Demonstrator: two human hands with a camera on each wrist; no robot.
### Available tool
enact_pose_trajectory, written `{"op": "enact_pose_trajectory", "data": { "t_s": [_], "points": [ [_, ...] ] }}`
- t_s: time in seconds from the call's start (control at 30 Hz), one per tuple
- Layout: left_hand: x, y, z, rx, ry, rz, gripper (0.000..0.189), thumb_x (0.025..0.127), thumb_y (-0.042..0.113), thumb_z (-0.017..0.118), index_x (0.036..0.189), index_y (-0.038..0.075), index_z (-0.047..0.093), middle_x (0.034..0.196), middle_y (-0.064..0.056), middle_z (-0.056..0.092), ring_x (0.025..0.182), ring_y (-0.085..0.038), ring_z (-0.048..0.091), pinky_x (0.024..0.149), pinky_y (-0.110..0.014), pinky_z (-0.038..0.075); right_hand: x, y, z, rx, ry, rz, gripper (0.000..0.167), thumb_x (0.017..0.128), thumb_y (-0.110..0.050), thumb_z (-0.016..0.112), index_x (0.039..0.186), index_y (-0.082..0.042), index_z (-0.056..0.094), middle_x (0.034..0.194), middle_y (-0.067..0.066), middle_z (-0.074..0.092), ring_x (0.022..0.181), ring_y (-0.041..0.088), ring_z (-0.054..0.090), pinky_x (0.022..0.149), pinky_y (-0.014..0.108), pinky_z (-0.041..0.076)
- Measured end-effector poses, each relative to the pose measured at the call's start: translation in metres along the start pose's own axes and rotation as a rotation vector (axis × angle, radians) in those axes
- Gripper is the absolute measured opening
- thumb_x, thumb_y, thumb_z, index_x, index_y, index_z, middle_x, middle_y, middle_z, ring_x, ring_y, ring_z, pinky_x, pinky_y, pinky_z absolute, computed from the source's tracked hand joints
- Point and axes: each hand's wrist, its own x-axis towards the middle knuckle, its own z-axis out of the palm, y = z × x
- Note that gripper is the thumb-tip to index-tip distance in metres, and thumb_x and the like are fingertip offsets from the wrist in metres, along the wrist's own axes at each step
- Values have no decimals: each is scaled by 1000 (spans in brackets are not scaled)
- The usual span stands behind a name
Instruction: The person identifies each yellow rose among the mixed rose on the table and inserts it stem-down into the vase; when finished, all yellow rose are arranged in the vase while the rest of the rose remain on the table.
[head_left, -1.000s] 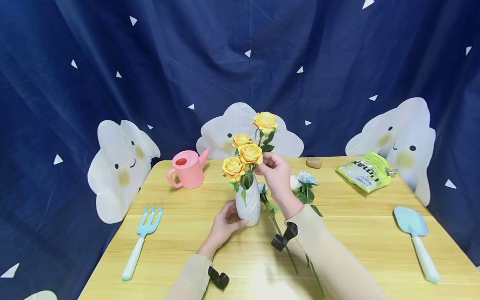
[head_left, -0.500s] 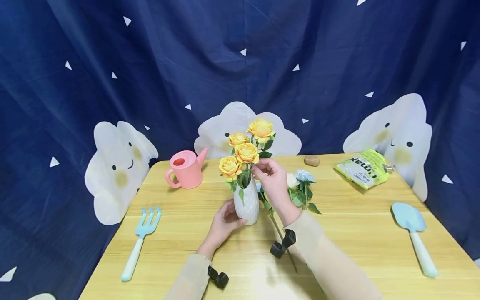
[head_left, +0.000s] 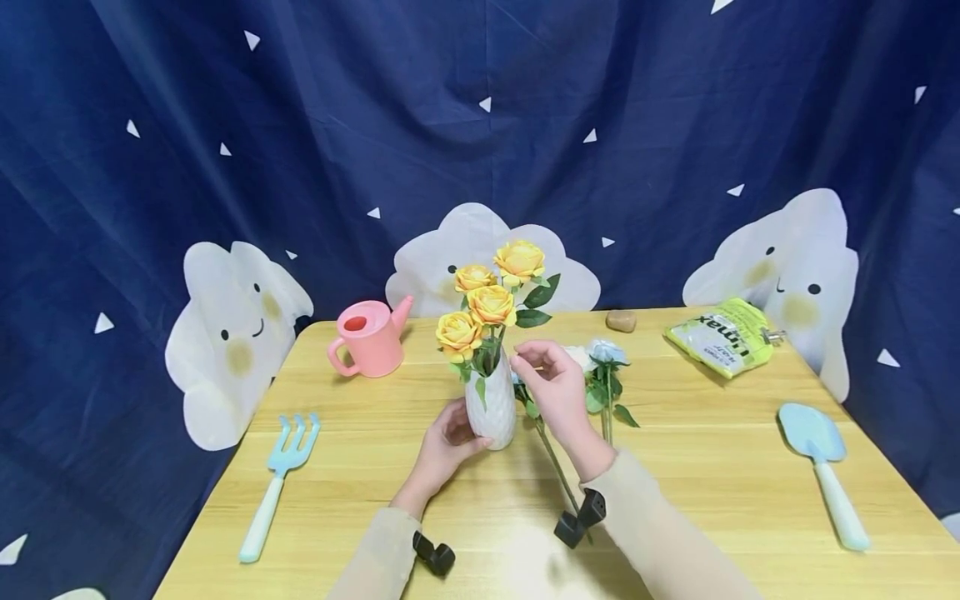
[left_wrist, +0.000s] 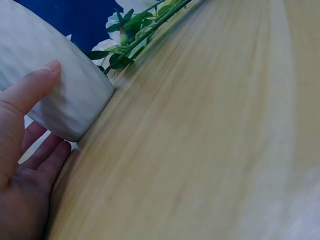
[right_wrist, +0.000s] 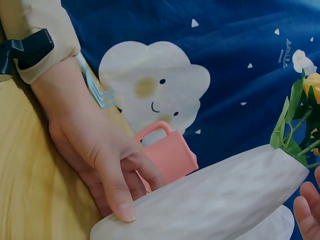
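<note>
A white textured vase [head_left: 491,408] stands on the table with several yellow roses [head_left: 491,306] in its mouth. My left hand [head_left: 444,450] holds it low down; in the left wrist view the thumb [left_wrist: 37,87] lies along the vase's side and the other fingers are behind its base. My right hand [head_left: 553,387] is just right of the vase's rim, fingers loosely bent, nothing between them. Only the fingertips [right_wrist: 306,202] of that hand show in the right wrist view. Beneath the right hand lie blue and white flowers [head_left: 607,352] with long green stems.
A pink watering can [head_left: 372,342] stands at the back left, with a blue hand fork [head_left: 292,450] in front of it. On the right are a green-and-white bag [head_left: 723,337] with a clip, a brown stone [head_left: 621,321] and a blue trowel [head_left: 813,433]. A blue curtain hangs behind.
The tallest yellow rose has sunk lower into the vase. My right hand has let go of its stem and moved down and slightly right. My left hand keeps its hold on the vase.
</note>
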Motion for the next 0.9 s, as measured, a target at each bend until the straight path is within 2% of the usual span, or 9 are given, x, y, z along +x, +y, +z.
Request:
{"op": "enact_pose_trajectory", "data": {
  "t_s": [0.17,0.27,0.43,0.53,0.63,0.77,0.9],
  "points": [
    [0,1,-1,8,2,-12,62,75,5,77,129,4,47,114,-15,61,108,-31,56,95,-41,45,-4,3,-5,39,-31,-26,18,83,2,67,98,9,61,82,15,63,70,12,60,64,23,54],
    [-1,1,-1,19,7,-20,62,75,6,77,129,5,48,114,-14,61,107,-30,56,95,-41,45,-7,3,-9,40,-49,-12,17,83,2,66,98,8,61,83,16,63,69,13,61,64,26,55],
    [-1,1,-2,26,4,-28,62,74,6,77,129,5,48,114,-14,61,108,-30,56,95,-41,45,-11,3,-21,1,-65,23,18,82,1,68,98,8,61,81,16,62,69,19,63,63,31,56],
    [-1,0,-2,24,4,-34,62,74,6,78,129,5,48,115,-15,61,108,-30,56,95,-41,45,-14,-2,-28,-28,-97,29,17,83,4,66,98,9,60,80,19,61,66,17,63,61,30,56],
    [-1,0,-2,23,5,-40,62,74,6,78,129,5,48,115,-15,60,108,-30,56,94,-40,46,-16,1,-38,-39,-126,47,17,84,4,65,100,7,60,82,21,61,66,18,63,62,32,56],
    [-1,0,-1,21,10,-37,63,73,6,78,129,5,48,115,-15,60,107,-31,56,94,-40,47,-17,11,-52,-46,-146,69,19,85,-3,67,101,5,61,82,18,62,69,26,63,63,33,57],
    [-1,1,-1,19,12,-34,63,73,5,78,129,5,48,115,-15,60,107,-31,56,93,-41,47,-20,13,-64,-55,-155,67,20,85,-4,66,101,7,59,80,15,61,67,26,62,61,32,56]
  ]
}}
